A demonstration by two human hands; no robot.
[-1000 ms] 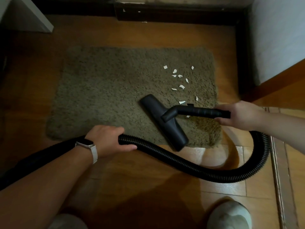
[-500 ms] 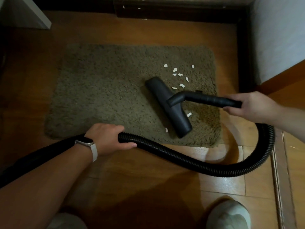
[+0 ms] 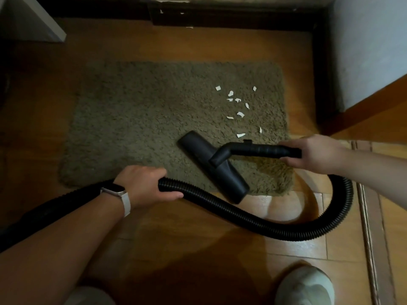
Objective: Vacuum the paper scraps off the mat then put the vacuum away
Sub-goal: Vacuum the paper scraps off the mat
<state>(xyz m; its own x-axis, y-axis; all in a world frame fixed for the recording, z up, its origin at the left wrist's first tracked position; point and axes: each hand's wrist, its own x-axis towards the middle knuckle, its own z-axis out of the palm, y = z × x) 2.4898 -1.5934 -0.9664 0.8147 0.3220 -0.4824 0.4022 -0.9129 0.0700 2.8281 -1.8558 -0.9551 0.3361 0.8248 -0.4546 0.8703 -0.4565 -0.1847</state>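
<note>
At lower left the left hand [image 3: 145, 186] grips the hose [image 3: 253, 219]. The nozzle [image 3: 212, 166] rests on the mat [image 3: 132, 128] at centre, vacuuming underway. Next, push up-right into the paper scraps [image 3: 240, 114]; the right hand [image 3: 312, 154] clasps the wand [image 3: 262, 148].

Dim warm light, dark corners, glare on floor [image 3: 284, 208], wide-angle edge bending, soft focus

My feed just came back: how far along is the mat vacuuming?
Done: the left half of the mat looks clean. In hand: right hand grips the wand, left hand grips the hose, floor head on the mat. Left: roughly ten paper scraps beyond the head, then storing the vacuum.
</note>
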